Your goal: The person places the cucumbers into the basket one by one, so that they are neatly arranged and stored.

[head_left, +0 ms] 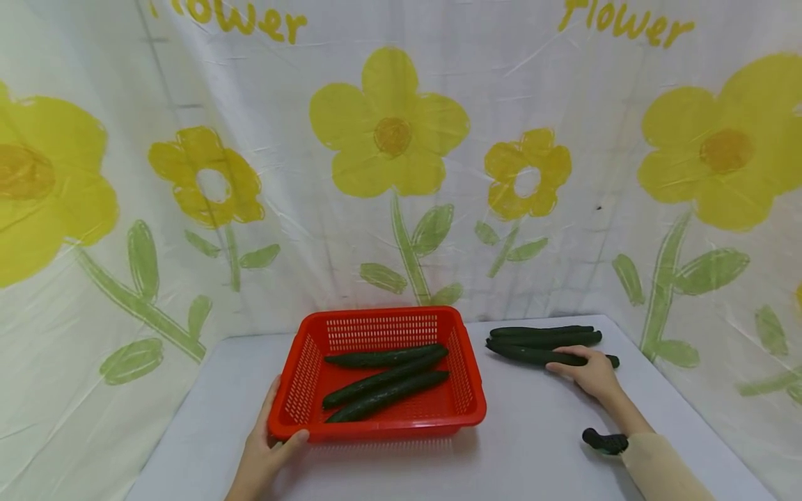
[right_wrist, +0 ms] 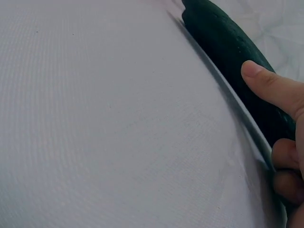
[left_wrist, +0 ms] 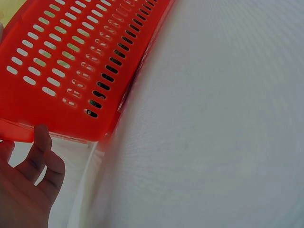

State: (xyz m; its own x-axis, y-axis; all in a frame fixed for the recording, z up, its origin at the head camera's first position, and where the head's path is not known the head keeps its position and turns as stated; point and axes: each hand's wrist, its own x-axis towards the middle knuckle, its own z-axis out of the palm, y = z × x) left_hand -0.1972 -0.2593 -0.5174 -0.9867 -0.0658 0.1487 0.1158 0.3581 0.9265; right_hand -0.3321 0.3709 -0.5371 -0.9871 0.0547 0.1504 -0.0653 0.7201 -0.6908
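Note:
A red plastic basket (head_left: 376, 433) with slotted walls holds three dark green cucumbers (head_left: 388, 398). My left hand (head_left: 266, 449) grips its near left corner, the thumb on the front rim and the fingers along the left side. The left wrist view shows the hand (left_wrist: 31, 175) with bent fingers at the basket's rim (left_wrist: 42, 118). To the right of the basket, my right hand (head_left: 585, 372) holds the nearest cucumber (head_left: 526, 353) of a small group. In the right wrist view the thumb presses on this cucumber (right_wrist: 223, 42), low over the table; some fingers are cut off.
Two more cucumbers (head_left: 545, 338) lie just behind the held one. A short, dark, bent object (head_left: 603, 441) shows beside the right sleeve (head_left: 661, 466), partly hidden, its kind unclear. Behind the white table (head_left: 526, 445) hangs a curtain (head_left: 288, 209) printed with yellow flowers.

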